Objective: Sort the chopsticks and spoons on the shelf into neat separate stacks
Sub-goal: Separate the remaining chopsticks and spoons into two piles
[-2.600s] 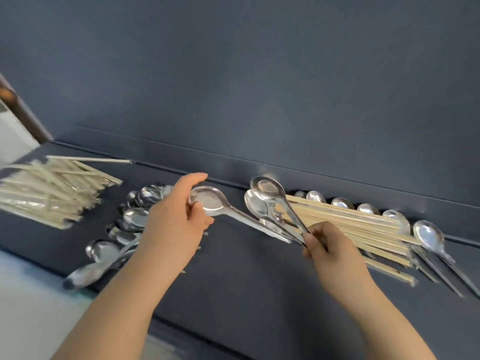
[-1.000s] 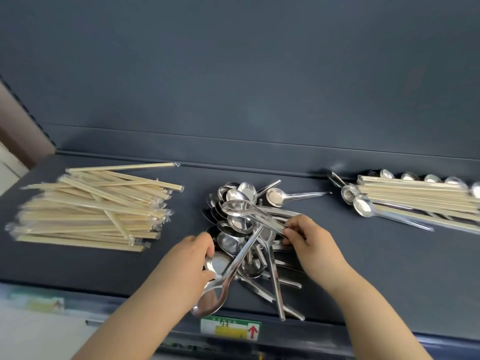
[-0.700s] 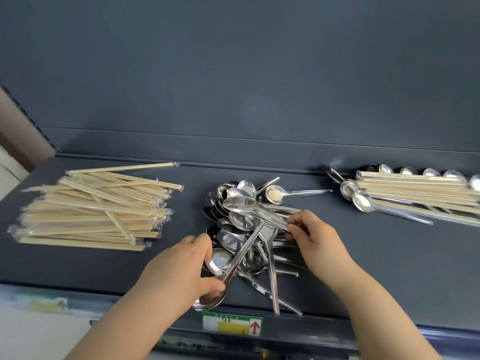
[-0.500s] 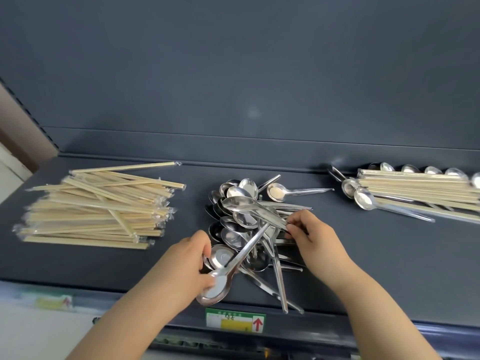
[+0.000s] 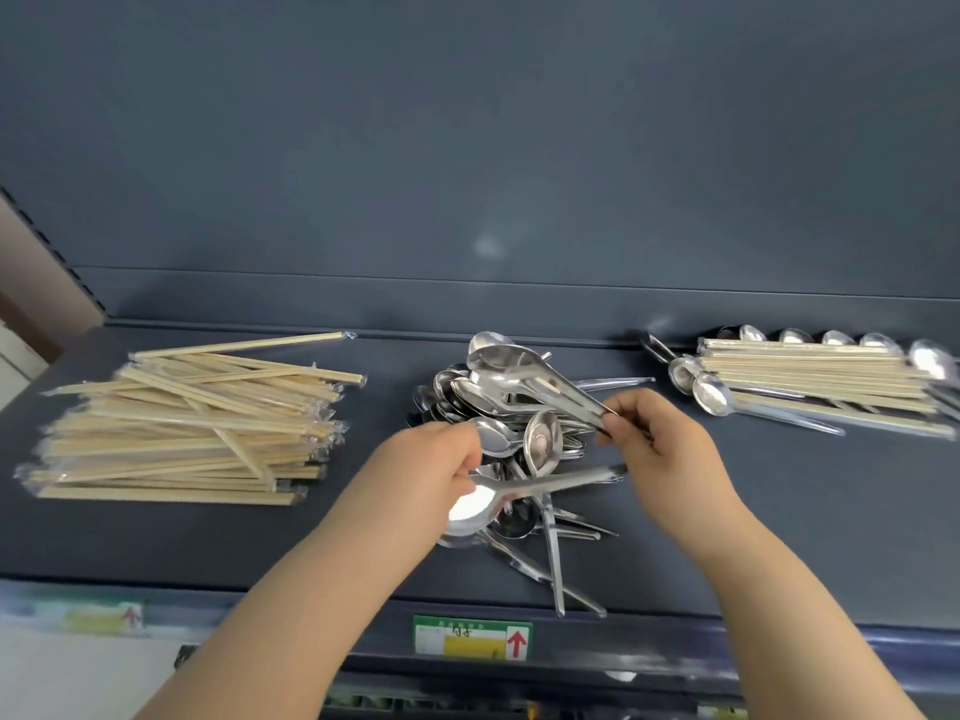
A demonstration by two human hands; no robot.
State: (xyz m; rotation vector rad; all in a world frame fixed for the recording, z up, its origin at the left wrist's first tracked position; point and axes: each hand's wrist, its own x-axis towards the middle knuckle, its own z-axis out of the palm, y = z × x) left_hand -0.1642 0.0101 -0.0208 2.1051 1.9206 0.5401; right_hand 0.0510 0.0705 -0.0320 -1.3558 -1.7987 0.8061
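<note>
Two loads in play, both over the spoon pile [image 5: 498, 407] at mid shelf [image 5: 779, 511]. In left hand [image 5: 431, 470]: one spoon [image 5: 483, 504], gripped at the bowl, handle sticking out rightward across the pile. In right hand [image 5: 660, 449]: a few nested spoons [image 5: 524, 374], pinched by the handle ends, bowls raised over the back of the pile.

Risks, as judged:
- Thin pinch on smooth steel with a long lever. Likely to fan out or slip, land crooked and spread the pile.
- Pile loose already, several handles [image 5: 558, 574] poking toward the shelf's front edge. One wrist nudge and over the edge.
- Left spoon's handle right under the right hand, so easy to snag when setting down.

Chopsticks [image 5: 182, 428] stacked at left, a few skewed on top, well apart from both hands. Mixed heap [image 5: 810, 381] at right not yet sorted, sticks lying over spoons. Pulling spoons from under likely to drag wrapped sticks along.
</note>
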